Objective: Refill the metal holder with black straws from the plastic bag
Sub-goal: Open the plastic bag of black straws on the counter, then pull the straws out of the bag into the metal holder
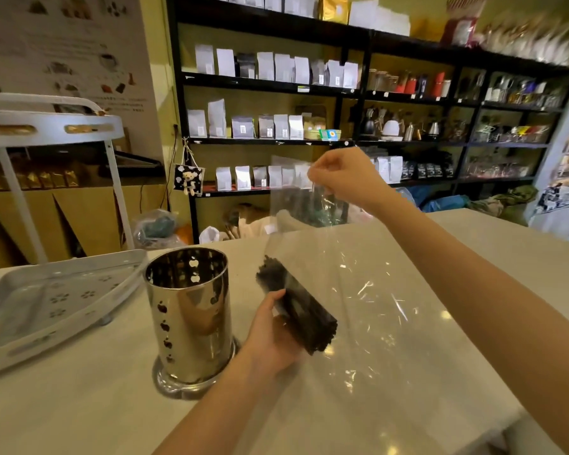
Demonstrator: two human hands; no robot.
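A shiny metal holder with small cut-out holes stands upright on the white counter, left of centre; its inside looks empty. Just right of it, my left hand grips a thick bundle of black straws, tilted with one end pointing up and away. My right hand is raised above the counter and pinches the top of a clear plastic bag, which hangs down and drapes around the straws.
A white perforated tray rack sits on the counter at the left, close to the holder. Behind the counter stand black shelves with bags and bottles. The white counter stretches to the right.
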